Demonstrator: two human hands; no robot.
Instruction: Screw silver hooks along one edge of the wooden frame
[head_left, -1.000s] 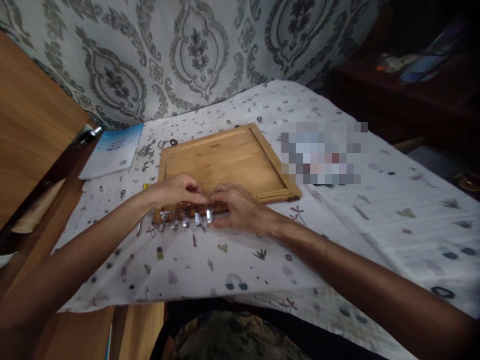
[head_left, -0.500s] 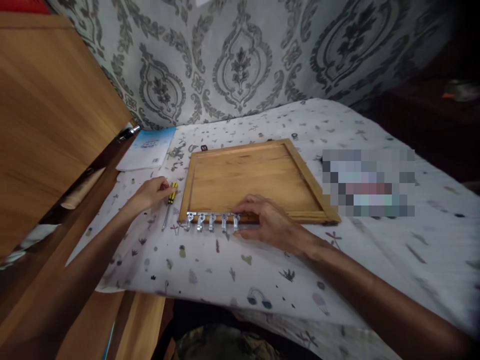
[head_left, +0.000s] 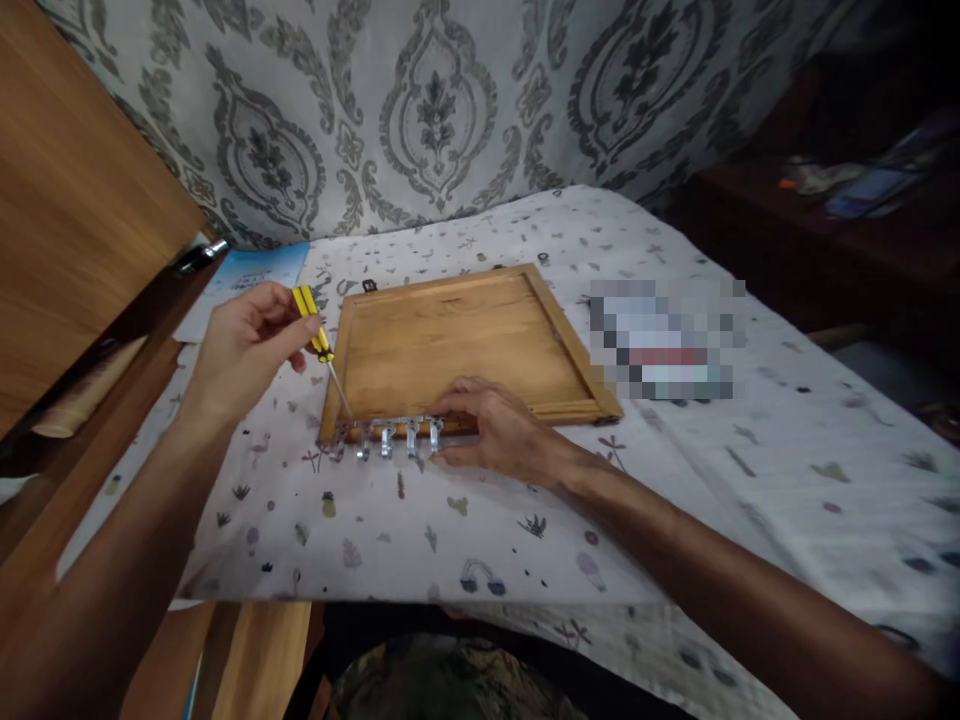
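A yellow-and-black screwdriver (head_left: 313, 322) is pinched by its handle in my left hand (head_left: 251, 345), raised over the cloth, its shaft slanting down toward the left end of a metal hook rail (head_left: 387, 437). That silver rail, with several hooks, lies along the near edge of a framed wooden board (head_left: 457, 345). My right hand (head_left: 499, 430) grips the right end of the rail, thumb below and fingers on top against the board's edge. Whether the screwdriver tip touches the rail I cannot tell.
A patterned white cloth (head_left: 360, 540) covers the surface. A blurred-out item (head_left: 660, 345) lies right of the board. A blue-and-white booklet (head_left: 262, 270) is at the back left, beside a wooden cabinet (head_left: 82, 140). A patterned curtain (head_left: 435, 110) hangs behind.
My left hand has picked the screwdriver up off the cloth and tipped its shaft toward the rail. My right hand stays at the rail's right end. The view has shifted slightly right.
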